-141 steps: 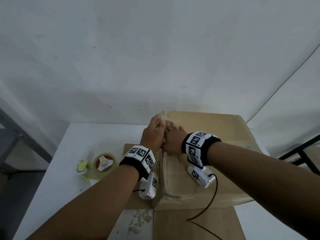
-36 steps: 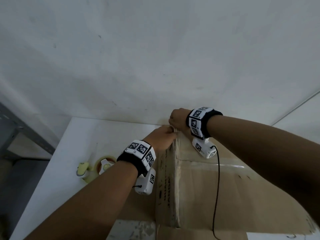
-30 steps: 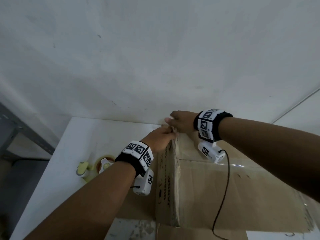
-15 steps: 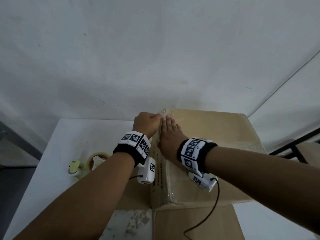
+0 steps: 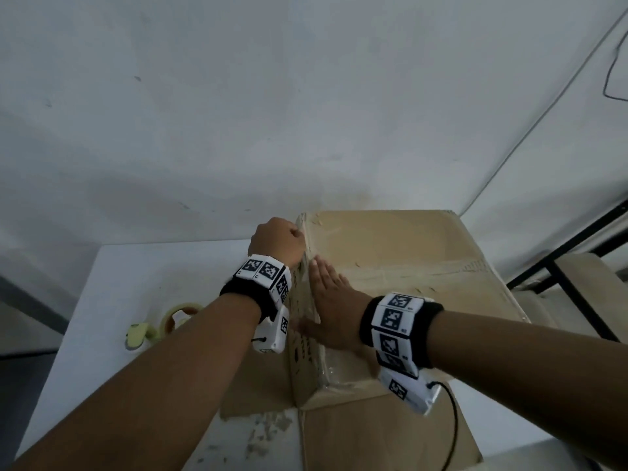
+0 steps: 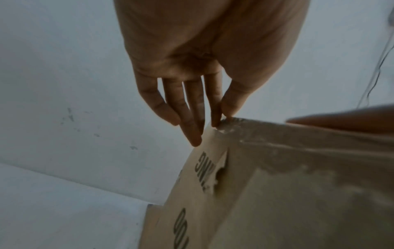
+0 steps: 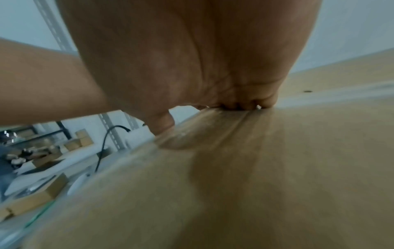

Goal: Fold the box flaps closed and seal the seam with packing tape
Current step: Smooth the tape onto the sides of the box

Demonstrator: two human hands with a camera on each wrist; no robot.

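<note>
A brown cardboard box [image 5: 407,266] stands on the white table [image 5: 136,273] with its top flaps closed. Clear packing tape [image 5: 323,368] runs along the top's left edge and down the near side. My right hand [image 5: 328,300] lies flat on that edge, fingers straight, palm pressing on the tape. In the right wrist view the palm [image 7: 213,75] is down on the cardboard [image 7: 234,185]. My left hand [image 5: 277,239] is at the box's far left corner. In the left wrist view its fingers [image 6: 192,118] point down, straight, and the tips touch the taped corner [image 6: 230,124].
A yellow-green tape dispenser [image 5: 163,324] with its roll lies on the table left of the box. Flat cardboard [image 5: 373,436] lies under the box toward me. A black cable [image 5: 453,430] hangs from my right wrist. A black metal frame [image 5: 577,239] stands at the right; the wall is close behind.
My right hand has slid from the far corner back toward me along the box's left top edge and now lies flat. My left hand has stayed at the far corner.
</note>
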